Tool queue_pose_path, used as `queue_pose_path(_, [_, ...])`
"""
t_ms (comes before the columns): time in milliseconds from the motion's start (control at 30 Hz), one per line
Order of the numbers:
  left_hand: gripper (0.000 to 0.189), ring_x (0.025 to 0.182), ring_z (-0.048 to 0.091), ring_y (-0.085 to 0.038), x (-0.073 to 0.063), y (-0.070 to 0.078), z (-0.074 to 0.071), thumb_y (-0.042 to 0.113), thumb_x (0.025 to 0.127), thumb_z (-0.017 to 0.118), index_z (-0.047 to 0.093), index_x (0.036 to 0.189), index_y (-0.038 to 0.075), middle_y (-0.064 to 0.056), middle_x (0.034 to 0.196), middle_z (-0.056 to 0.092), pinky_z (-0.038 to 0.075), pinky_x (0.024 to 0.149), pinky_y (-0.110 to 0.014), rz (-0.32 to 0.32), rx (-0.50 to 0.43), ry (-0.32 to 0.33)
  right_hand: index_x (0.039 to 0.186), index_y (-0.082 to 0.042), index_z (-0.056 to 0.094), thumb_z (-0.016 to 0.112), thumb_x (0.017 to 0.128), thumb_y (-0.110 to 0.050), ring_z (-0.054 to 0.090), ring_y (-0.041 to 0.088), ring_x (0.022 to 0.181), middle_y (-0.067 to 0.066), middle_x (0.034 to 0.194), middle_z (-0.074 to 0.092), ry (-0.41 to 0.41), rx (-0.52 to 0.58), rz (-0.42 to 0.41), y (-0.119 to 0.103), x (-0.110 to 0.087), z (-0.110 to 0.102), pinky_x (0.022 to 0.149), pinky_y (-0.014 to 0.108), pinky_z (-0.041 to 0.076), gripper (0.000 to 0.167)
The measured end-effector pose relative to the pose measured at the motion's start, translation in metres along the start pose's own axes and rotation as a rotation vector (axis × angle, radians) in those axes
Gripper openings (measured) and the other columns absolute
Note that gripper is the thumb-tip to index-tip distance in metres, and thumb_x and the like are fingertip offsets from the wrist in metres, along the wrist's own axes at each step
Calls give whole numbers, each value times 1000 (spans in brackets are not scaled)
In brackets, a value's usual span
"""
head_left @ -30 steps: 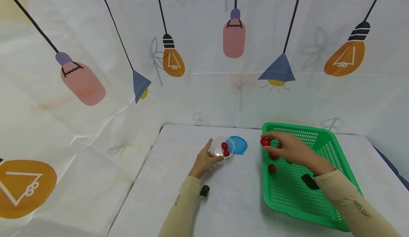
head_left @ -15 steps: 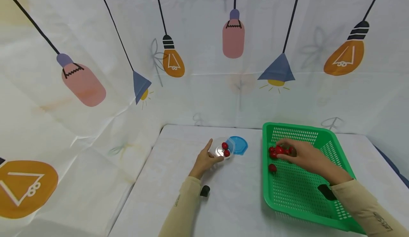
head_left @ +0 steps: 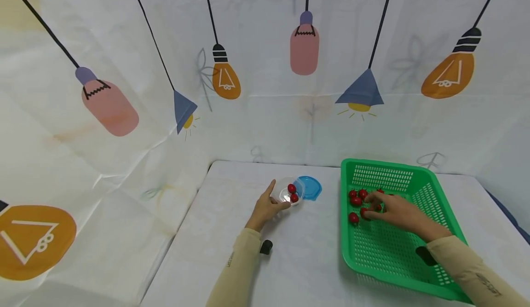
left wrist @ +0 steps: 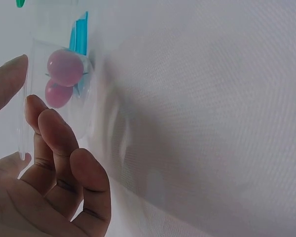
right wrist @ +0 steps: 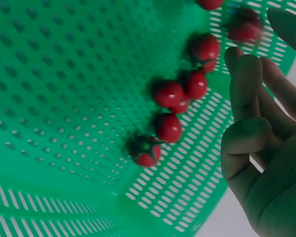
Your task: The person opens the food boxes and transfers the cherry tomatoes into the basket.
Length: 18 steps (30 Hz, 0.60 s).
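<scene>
My left hand holds a small clear plastic cup by its rim and side, with the thumb and fingers around it. Two cherry tomatoes lie in the cup. Over the green basket, my right hand reaches in with bent, parted fingers and nothing gripped between them. A blurred cherry tomato is close to its fingertips; whether they touch is unclear. Several more cherry tomatoes lie along the basket's left side, some partly hidden by the hand in the head view.
A blue lid lies on the white table just right of the cup. The basket's raised rim surrounds the tomatoes. Behind the table hangs a white sheet printed with lamps.
My right hand has moved from the basket's left rim back over its tomatoes. The tomato it held a second ago is no longer between its fingers. The left hand and cup stay put.
</scene>
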<state>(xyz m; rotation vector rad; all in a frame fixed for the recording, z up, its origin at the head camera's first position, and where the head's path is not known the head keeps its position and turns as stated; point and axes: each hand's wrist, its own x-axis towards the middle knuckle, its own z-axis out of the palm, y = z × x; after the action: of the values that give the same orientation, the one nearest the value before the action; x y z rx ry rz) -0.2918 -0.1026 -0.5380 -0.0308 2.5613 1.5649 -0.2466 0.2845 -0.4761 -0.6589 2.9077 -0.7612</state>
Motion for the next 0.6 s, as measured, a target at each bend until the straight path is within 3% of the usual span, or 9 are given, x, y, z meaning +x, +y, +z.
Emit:
queue_pose_path(167, [100,71,54,-17,0,1,0,30,83,86,26,162,26,-7,82,58,48,65,-29,-2,-1,-3,120,-7,64,75,92,-38,64,14,84,-5,95,69,-15,8,15,5,-2,3,69,39,52,43])
queue_pose_path(367, [99,70,54,-17,0,3,-1,32,83,85,25,163,26,-7,82,58,48,64,-29,-2,1,-7,120,-6,64,74,93,-35,65,18,87,-5,95,68,1,35,-2,8,1,1,70,38,52,40])
queue_pose_path(600, [99,70,53,-17,1,4,0,30,83,85,26,162,24,-7,82,58,47,63,-29,-4,0,-14,118,-8,66,72,96,-29,65,15,88,-5,98,69,80,26,-45,3,4,-4,70,34,53,31])
